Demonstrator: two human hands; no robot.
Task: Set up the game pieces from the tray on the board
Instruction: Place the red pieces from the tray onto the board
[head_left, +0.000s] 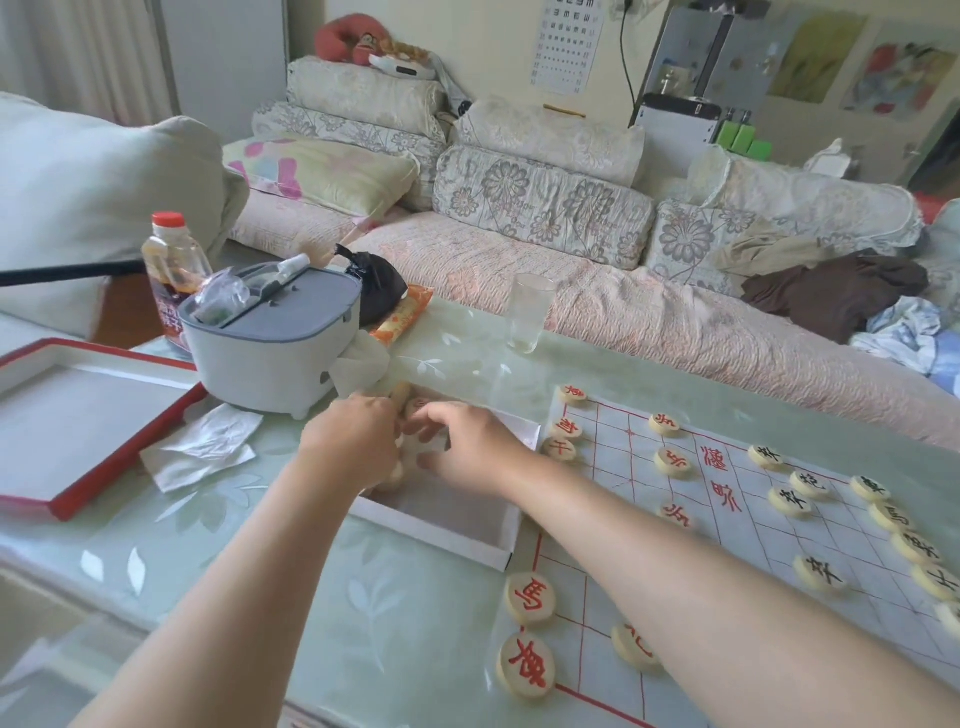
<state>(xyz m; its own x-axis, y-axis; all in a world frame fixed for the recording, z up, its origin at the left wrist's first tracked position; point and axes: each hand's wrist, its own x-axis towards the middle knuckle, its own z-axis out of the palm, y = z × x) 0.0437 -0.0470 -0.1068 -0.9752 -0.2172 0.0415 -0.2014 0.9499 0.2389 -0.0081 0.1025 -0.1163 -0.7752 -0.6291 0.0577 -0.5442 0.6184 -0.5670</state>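
A white tray lies left of the paper game board. Both my hands reach into the tray's far end. My left hand has its fingers curled down over round wooden pieces there; what it grips is hidden. My right hand hovers beside it with curled fingers, and its hold is unclear. Red-marked pieces stand along the board's near-left edge. Black-marked pieces stand on its right side.
A red-rimmed box lid lies at the left with crumpled tissue beside it. A white-grey container, a bottle, a black bag and a drinking glass stand behind the tray. A sofa lies beyond the table.
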